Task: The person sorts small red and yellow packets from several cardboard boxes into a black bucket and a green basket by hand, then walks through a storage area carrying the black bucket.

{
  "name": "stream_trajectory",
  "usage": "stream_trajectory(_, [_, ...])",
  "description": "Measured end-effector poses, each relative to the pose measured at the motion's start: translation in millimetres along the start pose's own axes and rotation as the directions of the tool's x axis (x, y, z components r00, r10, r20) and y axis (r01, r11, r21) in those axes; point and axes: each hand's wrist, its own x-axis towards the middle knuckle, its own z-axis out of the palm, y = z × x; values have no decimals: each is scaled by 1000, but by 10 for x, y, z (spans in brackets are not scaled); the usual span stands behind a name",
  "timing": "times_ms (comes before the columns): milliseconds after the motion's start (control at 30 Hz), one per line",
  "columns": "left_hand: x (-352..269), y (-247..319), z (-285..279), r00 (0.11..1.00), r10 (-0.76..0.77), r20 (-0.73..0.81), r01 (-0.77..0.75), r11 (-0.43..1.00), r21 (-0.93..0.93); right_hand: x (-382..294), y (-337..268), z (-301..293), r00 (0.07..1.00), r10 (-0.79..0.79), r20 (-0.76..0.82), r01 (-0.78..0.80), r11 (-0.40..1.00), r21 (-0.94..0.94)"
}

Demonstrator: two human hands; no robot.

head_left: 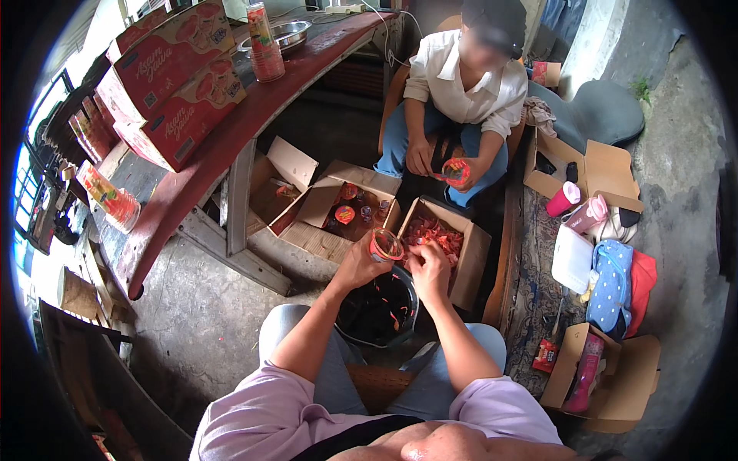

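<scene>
A clear plastic cup (387, 245) with a red printed rim is in my left hand (362, 264), tilted so its open mouth faces up. My right hand (429, 269) is just right of the cup, thumb and fingers pinched together near its rim. Whether a small piece is between those fingertips is too fine to tell. Below both hands, between my knees, stands a black bucket (360, 334) with a few thin red strips on its inner wall. Beyond my right hand, red plastic scraps (438, 233) fill a cardboard box (475, 253).
A second cardboard box (323, 245) holds several cups. Opposite me sits a person (461, 92) holding another cup (455, 171). At left, a red-edged table (219, 141) carries printed cartons (190, 109) and cup stacks (265, 52). Bottles, a pouch (610, 282) and open boxes lie right.
</scene>
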Motion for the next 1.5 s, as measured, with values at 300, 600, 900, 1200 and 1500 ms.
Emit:
stream_trajectory(300, [38,-134,36,971,207,-119,-177,958,225,27,-83,-175,996,-82,-20,83,996,18])
stream_trajectory(600, [33,-74,-1,958,213,-193,-103,881,463,-46,-192,-122,969,-228,96,242,953,-183])
stream_trajectory(900, [33,-90,-20,984,29,-175,36,934,354,-88,-177,-25,932,-347,108,363,898,-249])
stream_trajectory(1200, [11,-202,-37,997,-42,-64,56,971,233,-77,-136,43,924,-356,140,382,885,-266])
stream_trajectory(1500, [30,-337,-85,994,-103,20,101,992,72,-73,-110,92,936,-325,134,347,914,-208])
